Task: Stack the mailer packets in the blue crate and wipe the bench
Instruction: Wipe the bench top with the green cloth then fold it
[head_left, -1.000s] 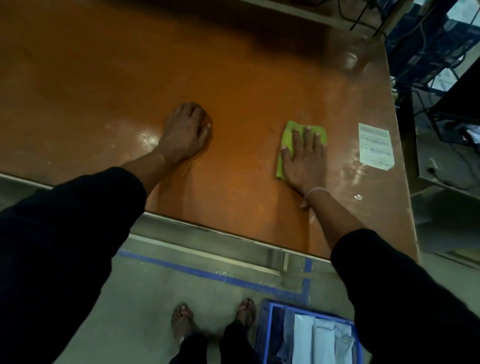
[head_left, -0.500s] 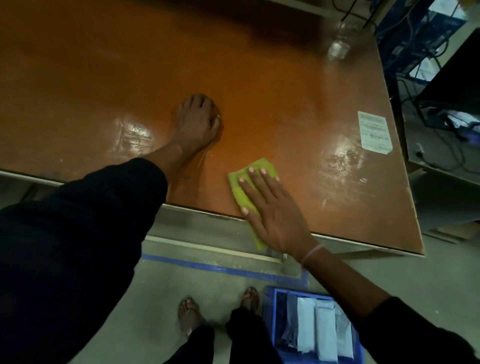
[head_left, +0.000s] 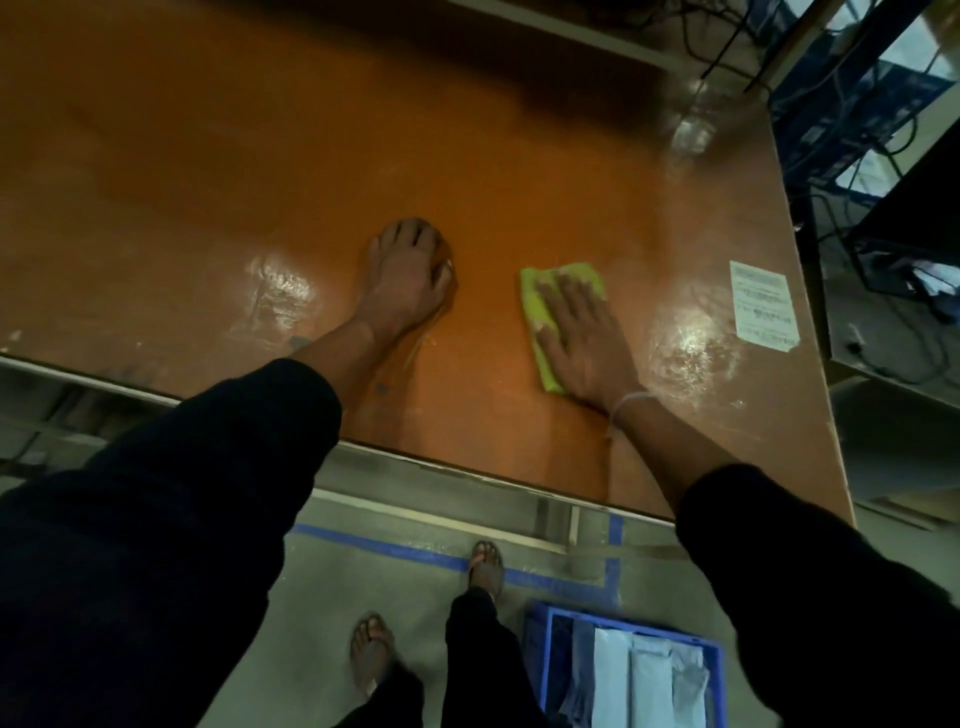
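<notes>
**Bench wipe under way; packets in crate**

The right hand (head_left: 584, 338) lies flat, fingers straight, pressing a green cloth (head_left: 540, 312) onto the orange bench (head_left: 260, 156), right of centre. The left hand (head_left: 408, 275) rests on the bench beside it, fingers curled under, holding nothing. A white printed label (head_left: 762, 307) lies near the bench's right edge. On the floor below, the blue crate (head_left: 540, 670) holds several pale mailer packets (head_left: 631, 680) standing side by side. Blue floor tape (head_left: 405, 551) runs along the bench front.
</notes>
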